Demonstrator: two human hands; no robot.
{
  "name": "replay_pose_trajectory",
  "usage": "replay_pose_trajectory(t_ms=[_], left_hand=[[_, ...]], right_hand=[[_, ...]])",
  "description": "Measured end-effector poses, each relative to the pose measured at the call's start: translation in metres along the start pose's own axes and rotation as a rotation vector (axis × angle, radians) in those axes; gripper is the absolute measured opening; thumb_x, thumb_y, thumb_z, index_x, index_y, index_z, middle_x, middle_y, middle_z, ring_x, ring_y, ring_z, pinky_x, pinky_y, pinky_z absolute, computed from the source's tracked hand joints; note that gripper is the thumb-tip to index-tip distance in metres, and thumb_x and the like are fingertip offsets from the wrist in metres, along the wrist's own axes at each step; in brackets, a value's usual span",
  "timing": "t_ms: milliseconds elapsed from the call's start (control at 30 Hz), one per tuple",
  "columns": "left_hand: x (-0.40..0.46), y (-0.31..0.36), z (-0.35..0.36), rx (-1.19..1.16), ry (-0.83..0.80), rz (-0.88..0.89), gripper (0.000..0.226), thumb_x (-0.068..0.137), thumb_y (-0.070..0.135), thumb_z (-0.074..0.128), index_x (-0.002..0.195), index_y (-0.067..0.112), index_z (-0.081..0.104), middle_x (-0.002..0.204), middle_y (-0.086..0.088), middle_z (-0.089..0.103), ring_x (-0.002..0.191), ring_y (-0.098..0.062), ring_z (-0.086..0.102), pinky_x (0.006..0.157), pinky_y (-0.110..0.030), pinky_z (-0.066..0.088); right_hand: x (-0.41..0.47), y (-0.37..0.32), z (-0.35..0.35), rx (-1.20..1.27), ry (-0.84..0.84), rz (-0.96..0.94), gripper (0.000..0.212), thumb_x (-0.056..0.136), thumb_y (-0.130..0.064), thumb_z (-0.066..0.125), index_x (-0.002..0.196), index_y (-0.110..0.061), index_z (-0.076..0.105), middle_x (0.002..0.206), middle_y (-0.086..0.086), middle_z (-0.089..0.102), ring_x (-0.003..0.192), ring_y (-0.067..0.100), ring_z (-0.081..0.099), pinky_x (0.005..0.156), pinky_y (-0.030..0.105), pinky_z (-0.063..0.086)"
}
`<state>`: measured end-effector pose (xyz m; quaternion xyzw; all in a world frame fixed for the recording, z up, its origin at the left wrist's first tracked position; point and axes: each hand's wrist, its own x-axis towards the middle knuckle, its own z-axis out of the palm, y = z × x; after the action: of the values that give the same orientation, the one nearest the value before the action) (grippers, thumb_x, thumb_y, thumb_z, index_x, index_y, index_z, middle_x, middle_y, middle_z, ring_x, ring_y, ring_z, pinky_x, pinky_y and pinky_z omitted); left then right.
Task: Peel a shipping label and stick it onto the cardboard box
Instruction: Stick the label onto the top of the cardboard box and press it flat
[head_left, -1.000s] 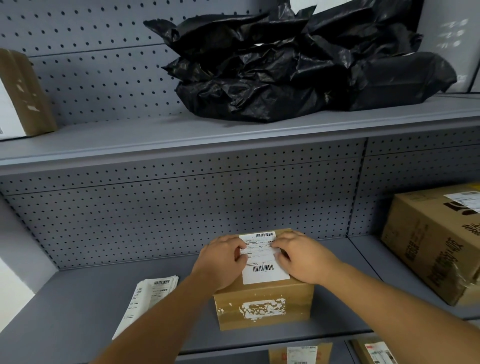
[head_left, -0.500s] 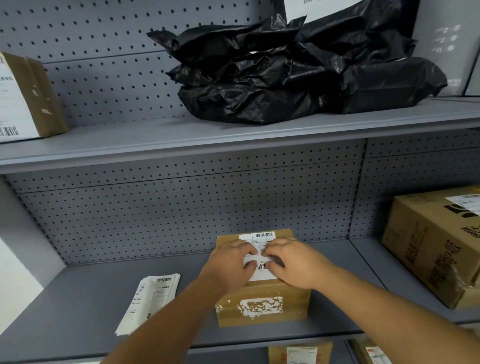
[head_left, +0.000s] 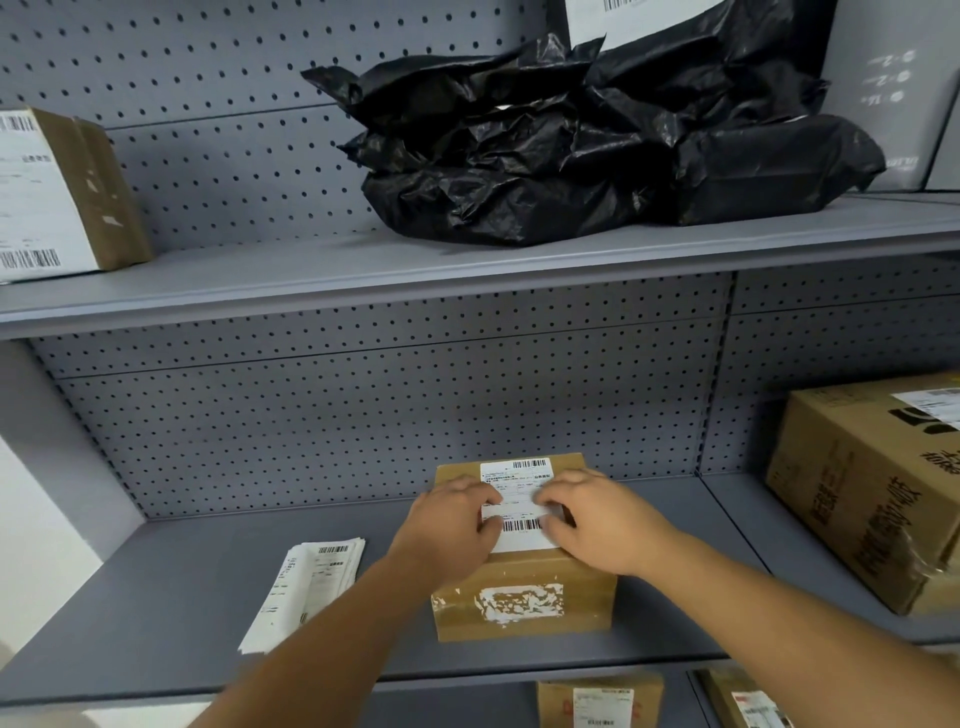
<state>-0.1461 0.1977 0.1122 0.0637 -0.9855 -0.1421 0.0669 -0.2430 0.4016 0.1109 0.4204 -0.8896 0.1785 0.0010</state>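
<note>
A small brown cardboard box (head_left: 522, 592) is set on the grey metal shelf (head_left: 208, 613). A white rectangular shipping label (head_left: 519, 506) is pressed flat onto its top by the left hand (head_left: 447, 525) and right hand (head_left: 592, 519), fingers spread, nothing grasped.

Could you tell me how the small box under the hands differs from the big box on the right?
The small box sits square on the shelf; the big box is far larger and lies angled. The small box has both hands, left hand and right hand, pressing its label; the big box is untouched. Both are brown cardboard.
</note>
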Motion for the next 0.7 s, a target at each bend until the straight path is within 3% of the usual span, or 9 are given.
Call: replay_pose_trajectory(t_ms=[133,367,700], left_hand=[[-0.002,0.019,0.011,-0.049,-0.012,0.029,0.039,0.101,0.041,0.049,0.137,0.033,0.060,0.147,0.012,0.055,0.141,-0.015,0.043,0.120,-0.039,0.030],[-0.008,0.012,0.011,-0.046,0.018,-0.007,0.036,0.103,0.041,0.049,0.137,0.037,0.059,0.147,0.016,0.053,0.137,-0.011,0.045,0.114,-0.035,0.029],[-0.018,0.007,0.005,-0.013,0.040,-0.046,0.036,0.104,0.031,0.046,0.138,0.033,0.059,0.152,0.010,0.051,0.138,-0.013,0.047,0.118,-0.040,0.029]], right_hand=[[-0.002,-0.011,0.009,0.022,0.016,-0.035,0.042,0.097,-0.048,0.051,0.130,-0.027,0.065,0.130,-0.010,0.063,0.126,0.014,0.050,0.109,0.035,0.043],[-0.008,-0.001,0.009,0.124,0.069,0.013,0.031,0.094,-0.043,0.062,0.122,-0.033,0.070,0.127,-0.015,0.065,0.121,0.008,0.055,0.108,0.035,0.045],[-0.015,0.002,0.004,0.108,0.054,0.064,0.032,0.097,-0.036,0.060,0.126,-0.028,0.069,0.131,-0.012,0.063,0.123,0.010,0.053,0.108,0.032,0.046]])
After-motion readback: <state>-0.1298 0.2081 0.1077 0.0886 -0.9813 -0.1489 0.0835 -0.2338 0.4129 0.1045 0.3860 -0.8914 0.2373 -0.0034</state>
